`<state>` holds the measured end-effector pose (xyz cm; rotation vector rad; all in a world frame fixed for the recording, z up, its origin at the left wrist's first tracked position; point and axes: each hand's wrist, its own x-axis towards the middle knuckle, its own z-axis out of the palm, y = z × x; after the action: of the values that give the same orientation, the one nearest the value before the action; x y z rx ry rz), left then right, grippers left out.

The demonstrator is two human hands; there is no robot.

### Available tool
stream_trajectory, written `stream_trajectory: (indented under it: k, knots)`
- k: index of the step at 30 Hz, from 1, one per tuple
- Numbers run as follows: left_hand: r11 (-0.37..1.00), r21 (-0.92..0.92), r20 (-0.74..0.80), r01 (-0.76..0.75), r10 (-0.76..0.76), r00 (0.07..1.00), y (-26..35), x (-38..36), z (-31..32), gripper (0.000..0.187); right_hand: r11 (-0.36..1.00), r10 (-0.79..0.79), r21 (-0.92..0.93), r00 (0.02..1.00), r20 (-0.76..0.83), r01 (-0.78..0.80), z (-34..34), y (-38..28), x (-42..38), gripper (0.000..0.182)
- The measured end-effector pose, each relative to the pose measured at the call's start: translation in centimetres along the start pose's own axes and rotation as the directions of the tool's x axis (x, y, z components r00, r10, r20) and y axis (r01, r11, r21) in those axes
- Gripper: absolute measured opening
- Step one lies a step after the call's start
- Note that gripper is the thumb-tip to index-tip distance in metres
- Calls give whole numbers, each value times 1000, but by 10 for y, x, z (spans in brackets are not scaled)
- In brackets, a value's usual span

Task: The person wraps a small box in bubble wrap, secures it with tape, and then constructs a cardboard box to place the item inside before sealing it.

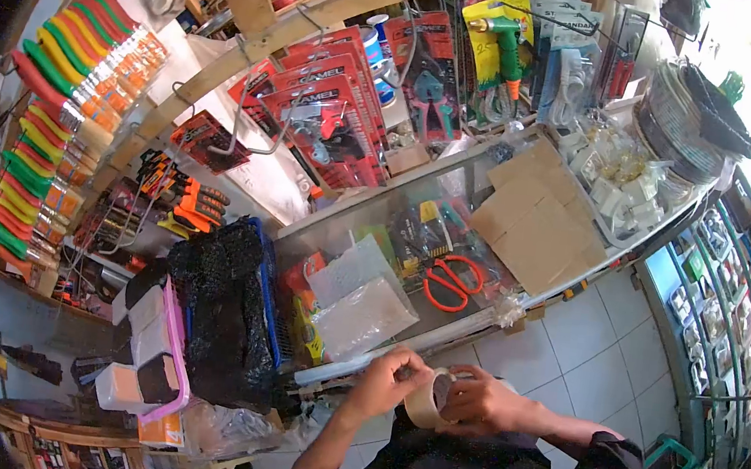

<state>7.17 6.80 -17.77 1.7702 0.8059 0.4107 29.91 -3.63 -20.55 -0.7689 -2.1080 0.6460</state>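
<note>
Close to my body, a roll of pale tape point(420, 408) is held on its side in front of my dark shirt. My right hand point(486, 401) is closed on the roll, its fingers bent over the rim and into the ring. Beside the roll's upper left edge, my left hand point(388, 382) has its fingertips pinched together; whatever lies between them is too small to make out. On the glass counter beyond my hands are orange-handled scissors point(452, 283), a clear plastic packet point(366, 320) and flat cardboard point(541, 218).
The glass counter's front edge point(351, 371) runs just beyond my hands. A blue basket with black plastic point(232, 311) stands left, near a pink-rimmed tray point(178, 351). Carded tools point(328, 123) and paint brushes point(73, 43) hang around. A bin of small fittings point(617, 183) is at right.
</note>
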Motion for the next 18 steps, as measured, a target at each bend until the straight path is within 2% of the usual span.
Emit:
stream_trajectory:
  k: [1,4,5,8,9,12,15,18]
  knots:
    - [998,-66,-14,4,-5,1000,-4,-6,8,21,999,5,41,1000,-13,-4,2,-3,-4,17]
    - [986,-19,12,164,-164,986,-8,-22,22,19,1000,-8,6,999,38,8,13,-12,-12,17]
    - [981,98,36,169,-173,984,-13,-28,25,20,1000,0,27,988,153,-4,20,-10,-21,23]
    - [977,21,39,213,-214,976,-19,-40,34,21,991,46,114,982,185,-67,30,-17,-26,23]
    - [980,15,19,196,-196,980,-23,-44,35,21,990,48,123,979,199,-73,32,-14,-28,24]
    - [970,158,-36,185,-182,983,-25,-51,42,18,991,62,107,981,186,-83,39,-13,-31,25]
    - [976,175,-105,129,-112,988,-41,-59,57,11,981,125,120,972,201,-151,46,-17,-31,27]
    - [952,245,-192,184,-139,971,-40,-69,67,12,959,222,106,932,286,-261,55,-20,-39,31]
